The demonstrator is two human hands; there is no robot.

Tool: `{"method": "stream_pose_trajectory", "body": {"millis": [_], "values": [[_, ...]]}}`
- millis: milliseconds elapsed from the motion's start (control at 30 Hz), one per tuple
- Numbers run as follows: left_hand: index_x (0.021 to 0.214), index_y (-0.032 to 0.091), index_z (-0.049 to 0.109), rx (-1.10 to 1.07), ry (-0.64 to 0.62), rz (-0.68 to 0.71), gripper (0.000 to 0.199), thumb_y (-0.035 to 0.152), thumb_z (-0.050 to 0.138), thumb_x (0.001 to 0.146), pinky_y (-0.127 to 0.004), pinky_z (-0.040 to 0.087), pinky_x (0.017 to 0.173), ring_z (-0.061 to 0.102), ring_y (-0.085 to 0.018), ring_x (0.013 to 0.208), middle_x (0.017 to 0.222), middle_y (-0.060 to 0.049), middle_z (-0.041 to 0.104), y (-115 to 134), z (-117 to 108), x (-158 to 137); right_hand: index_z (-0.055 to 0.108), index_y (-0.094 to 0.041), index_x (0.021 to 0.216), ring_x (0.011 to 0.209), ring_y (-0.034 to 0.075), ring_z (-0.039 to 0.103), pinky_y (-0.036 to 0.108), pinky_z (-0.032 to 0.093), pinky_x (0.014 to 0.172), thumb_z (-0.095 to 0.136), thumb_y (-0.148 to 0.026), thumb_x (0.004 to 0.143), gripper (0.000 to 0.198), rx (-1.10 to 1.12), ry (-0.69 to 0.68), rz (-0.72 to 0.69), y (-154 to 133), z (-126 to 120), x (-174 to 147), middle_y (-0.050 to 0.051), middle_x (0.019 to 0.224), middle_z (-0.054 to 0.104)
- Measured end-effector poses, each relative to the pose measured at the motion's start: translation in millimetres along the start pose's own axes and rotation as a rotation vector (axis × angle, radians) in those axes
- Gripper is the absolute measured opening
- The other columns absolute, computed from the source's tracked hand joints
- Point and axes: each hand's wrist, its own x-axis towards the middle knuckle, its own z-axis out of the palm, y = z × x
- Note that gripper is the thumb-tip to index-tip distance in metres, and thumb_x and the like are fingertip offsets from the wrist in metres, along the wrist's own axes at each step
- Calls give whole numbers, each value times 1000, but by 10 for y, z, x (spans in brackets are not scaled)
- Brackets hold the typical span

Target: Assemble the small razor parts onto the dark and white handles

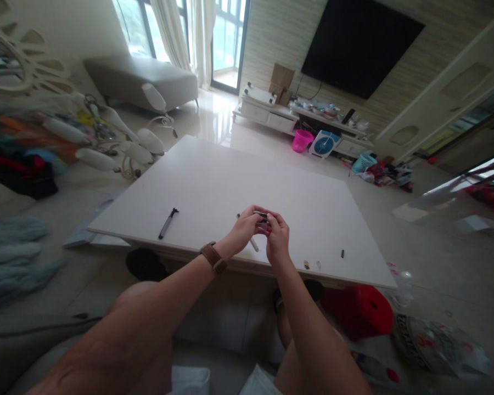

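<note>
Just above the near edge of the white table (247, 181), my left hand (247, 227) and my right hand (278, 233) meet. Their fingers are closed around a small dark, shiny piece (262, 216), mostly hidden and too small to name. Under my left hand lies a slim pale stick (253, 243) with a dark far end. Farther left rests a grey and black handle-like tool (168, 224) with a small forked head. To the right are a small yellow and black piece (306, 264), a small clear piece (318, 265) and a dark green piece (342, 254).
A red stool (368, 312) and a plastic-wrapped pack (438, 343) stand on the floor at the right. A white lamp fixture (127, 142) is beside the table's left edge. Beyond the table are a pink basket (302, 141) and a fan (324, 144).
</note>
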Motion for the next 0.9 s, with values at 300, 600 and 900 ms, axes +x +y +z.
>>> {"method": "stream_pose_trajectory", "body": {"millis": [300,600,900], "values": [[89,13,56,6,16,2,19,4,51,73,-22,50,51,62,-13,52,65,-4,63,15,11,-11,70,-17,90,64,14,64,23,48,50,69,-36,74,25,-11,-6,9,2,11,-3,4,80,73],[90,13,56,32,22,-1,17,5,49,77,-21,50,51,62,-13,53,64,-4,63,25,11,-10,71,-16,90,61,13,62,22,47,51,71,-35,74,25,3,-10,6,2,11,-13,3,77,72],[87,14,56,39,30,10,18,7,51,72,-21,50,49,62,-13,52,66,-2,62,15,-10,-2,71,-16,93,64,15,63,23,47,51,71,-35,73,27,-15,-23,18,3,5,-18,4,80,73]]}}
